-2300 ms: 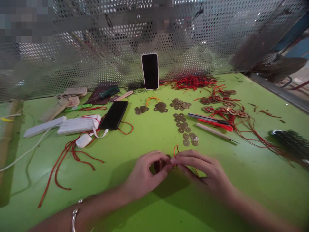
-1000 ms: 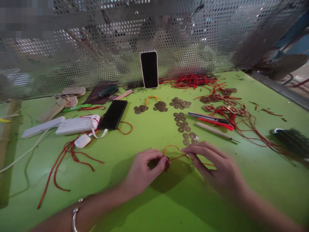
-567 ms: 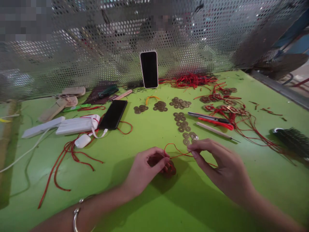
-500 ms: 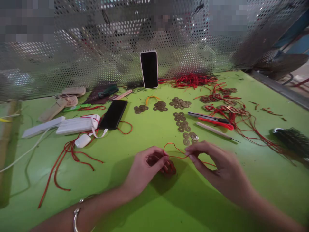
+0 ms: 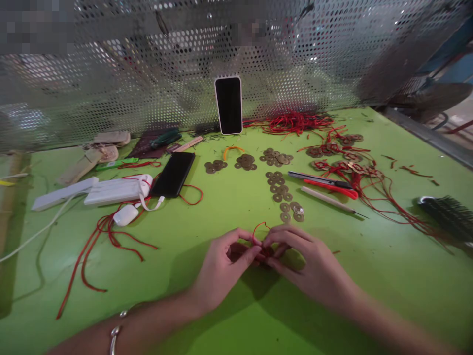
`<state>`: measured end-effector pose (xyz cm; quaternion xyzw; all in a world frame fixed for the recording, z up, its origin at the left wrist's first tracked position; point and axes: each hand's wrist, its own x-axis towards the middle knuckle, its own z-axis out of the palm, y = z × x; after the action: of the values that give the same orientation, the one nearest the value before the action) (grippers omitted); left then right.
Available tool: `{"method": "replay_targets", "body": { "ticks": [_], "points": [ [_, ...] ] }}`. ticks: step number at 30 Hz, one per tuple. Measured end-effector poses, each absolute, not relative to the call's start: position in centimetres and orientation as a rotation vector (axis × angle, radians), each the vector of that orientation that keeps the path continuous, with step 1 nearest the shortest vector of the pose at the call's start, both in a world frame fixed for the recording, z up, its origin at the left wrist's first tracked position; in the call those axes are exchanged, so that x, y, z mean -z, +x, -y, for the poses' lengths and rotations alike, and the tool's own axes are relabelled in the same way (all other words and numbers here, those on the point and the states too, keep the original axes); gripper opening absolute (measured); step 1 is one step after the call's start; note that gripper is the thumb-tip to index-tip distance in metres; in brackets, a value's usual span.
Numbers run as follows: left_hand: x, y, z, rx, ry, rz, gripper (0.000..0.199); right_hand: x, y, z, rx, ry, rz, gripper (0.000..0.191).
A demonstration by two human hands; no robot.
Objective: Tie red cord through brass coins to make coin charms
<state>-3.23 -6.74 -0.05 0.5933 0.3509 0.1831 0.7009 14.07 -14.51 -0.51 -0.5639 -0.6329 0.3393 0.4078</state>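
Observation:
My left hand (image 5: 225,268) pinches a thin red cord (image 5: 261,224) between thumb and fingers, low over the green table. A small loop of the cord stands up above the fingertips. My right hand (image 5: 308,259) is closed on the same cord, its fingertips close against those of the left. The work between the fingers is mostly hidden. Just beyond the hands lie several round coins with holes (image 5: 285,212), set in small flower-like clusters. A silver bracelet (image 5: 114,335) is on my left wrist.
A phone (image 5: 228,106) leans upright on the perforated metal screen. At right are a box cutter (image 5: 320,179), a wooden-handled awl (image 5: 327,199), knotted coins (image 5: 351,158) and a black brush (image 5: 447,214). At left lie a dark phone (image 5: 173,175), a white power bank (image 5: 114,190) and red cords (image 5: 86,259).
My right hand has moved left until its fingertips meet the left hand's. The stretch of cord between the hands has shortened to a small loop. My left hand has barely moved.

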Motion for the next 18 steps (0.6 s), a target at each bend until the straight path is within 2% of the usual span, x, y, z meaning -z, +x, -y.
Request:
{"method": "replay_targets", "body": {
  "ticks": [4, 6, 12, 18],
  "points": [
    [-0.1, -3.2, 6.9, -0.431, 1.422, -0.749, 0.008, 0.5, 14.0, 14.6, -0.803, -1.447, 1.573, 0.039],
    [-0.2, -3.3, 6.9, -0.436, 1.499, -0.716, 0.005, 0.4, 14.1, 14.5, -0.783, -1.444, 1.625, 0.041],
    [-0.2, -3.2, 6.7, -0.502, 1.792, -0.593, 0.004, 0.2, 14.5, 14.1, -0.794, -1.44, 1.715, 0.032],
    [0.0, -3.5, 6.4, -0.534, 1.829, -0.625, 0.006, 0.3, 15.4, 13.7, -0.68, -1.443, 1.702, 0.019]
  ]
}}
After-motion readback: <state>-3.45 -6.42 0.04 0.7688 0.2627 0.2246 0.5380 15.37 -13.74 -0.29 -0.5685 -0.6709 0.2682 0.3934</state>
